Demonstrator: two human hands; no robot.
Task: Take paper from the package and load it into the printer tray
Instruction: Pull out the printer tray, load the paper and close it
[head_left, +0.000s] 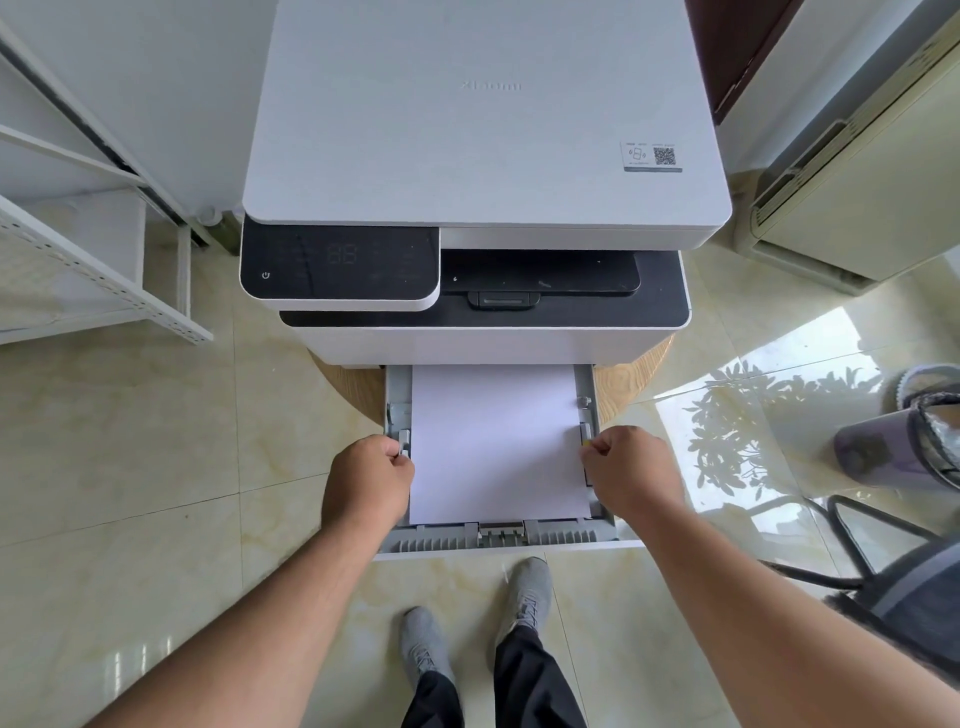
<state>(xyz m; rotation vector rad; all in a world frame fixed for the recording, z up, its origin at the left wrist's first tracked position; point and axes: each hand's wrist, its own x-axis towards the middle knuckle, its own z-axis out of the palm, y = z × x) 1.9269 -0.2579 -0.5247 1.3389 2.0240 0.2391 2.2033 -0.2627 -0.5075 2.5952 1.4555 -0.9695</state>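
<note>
A white printer with a dark control panel stands on a round wooden stand. Its grey paper tray is pulled out toward me, and a stack of white paper lies flat in it. My left hand is closed on the left side guide at the paper's left edge. At the paper's right edge, my right hand pinches the right side guide. No paper package is in view.
A white metal shelf stands at the left. At the right are a cream floor air conditioner, a purple bin and a dark chair. My grey shoes are on the tiled floor below the tray.
</note>
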